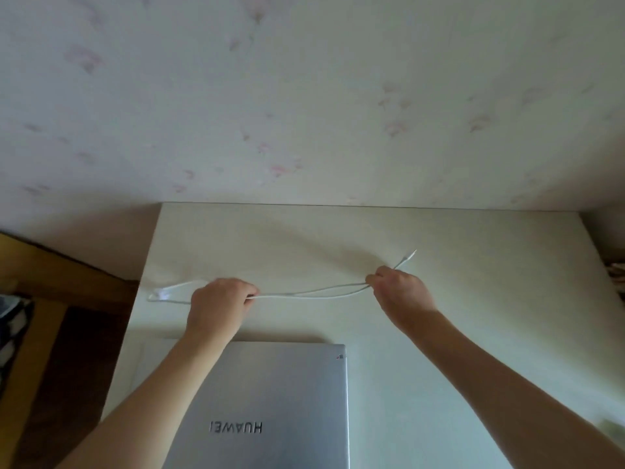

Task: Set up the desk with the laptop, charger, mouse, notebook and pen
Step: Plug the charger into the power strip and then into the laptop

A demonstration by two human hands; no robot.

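Note:
A closed silver laptop (270, 401) lies on the white desk (473, 299) near its front edge, logo facing away from me. Above the desk, beyond the laptop, a thin white charger cable (311, 294) is stretched doubled between both hands. My left hand (218, 308) grips it on the left, and a loop of cable sticks out past that hand toward the desk's left edge. My right hand (399, 292) pinches it on the right, with the cable's plug end poking up and to the right of the fingers.
The desk backs onto a pale wall with faint pink flower print (304, 113). To the left of the desk stands wooden furniture (50, 299) with a dark patterned item at the frame edge. Something small lies at the desk's far right edge (617, 272).

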